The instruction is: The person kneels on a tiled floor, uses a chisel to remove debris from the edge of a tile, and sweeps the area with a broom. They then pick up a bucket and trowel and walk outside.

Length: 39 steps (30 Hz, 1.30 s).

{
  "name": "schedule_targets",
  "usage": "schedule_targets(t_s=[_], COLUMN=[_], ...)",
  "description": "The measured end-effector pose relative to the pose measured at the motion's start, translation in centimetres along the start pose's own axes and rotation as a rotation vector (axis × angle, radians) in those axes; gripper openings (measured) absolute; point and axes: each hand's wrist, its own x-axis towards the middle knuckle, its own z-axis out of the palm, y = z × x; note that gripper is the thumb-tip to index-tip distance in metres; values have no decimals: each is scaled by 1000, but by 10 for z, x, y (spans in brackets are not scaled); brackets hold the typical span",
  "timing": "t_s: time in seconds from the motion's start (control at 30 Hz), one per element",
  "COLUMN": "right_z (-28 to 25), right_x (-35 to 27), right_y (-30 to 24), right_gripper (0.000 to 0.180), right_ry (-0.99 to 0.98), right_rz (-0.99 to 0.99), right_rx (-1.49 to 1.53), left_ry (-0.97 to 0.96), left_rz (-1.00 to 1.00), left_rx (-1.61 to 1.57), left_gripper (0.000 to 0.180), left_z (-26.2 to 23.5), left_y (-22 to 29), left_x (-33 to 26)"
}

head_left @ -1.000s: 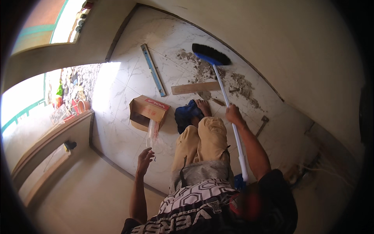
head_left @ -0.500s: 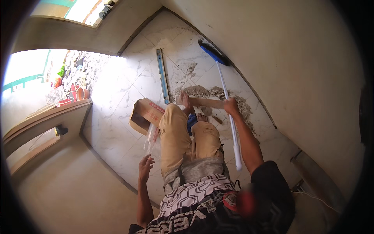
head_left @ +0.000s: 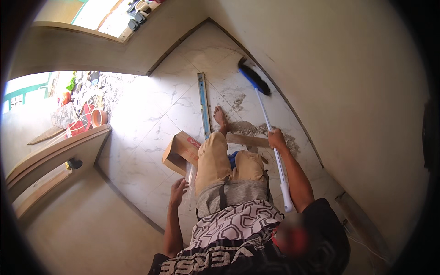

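Note:
My right hand is closed around the white handle of a push broom, which slants away from me. Its blue head with black bristles is on the tiled floor near the right wall. Down at my left side, my left hand holds nothing, its fingers loosely bent and apart. Nearest to it are clear plastic wrapping and an opened cardboard box. Crumbled grey debris lies around my right hand's side of the floor, beside a wooden board.
A long blue spirit level lies on the tiles beside my bare left foot. Walls close in on the right and ahead. A bright doorway on the left opens onto rubble, with an orange-brown pot by the ledge.
My left foot has stepped forward past the board, alongside the level. The broom head has turned, so its black bristles now face right. My left hand stays low and free.

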Motion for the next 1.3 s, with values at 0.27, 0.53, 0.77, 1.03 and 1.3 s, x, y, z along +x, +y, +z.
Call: schedule_targets(t_s=[0.27, 0.53, 0.77, 1.03, 1.3], right_z=[-36, -58, -74, -94, -96], right_x=[-80, -72, -30, 0, 10], right_y=[-86, -151, -216, -280, -295], right_gripper=[34, 34, 33, 42, 47], right_ry=[-31, -59, -103, -148, -55], right_rz=[92, 149, 42, -115, -121], right_rx=[169, 334, 39, -39, -113], left_ry=[126, 2, 157, 87, 29], left_rz=[171, 241, 91, -126, -80], left_rx=[-5, 132, -63, -86, -117], left_gripper=[46, 47, 49, 45, 50], left_z=[-70, -83, -86, -56, -61], left_y=[176, 275, 269, 245, 307], left_x=[79, 113, 117, 114, 128])
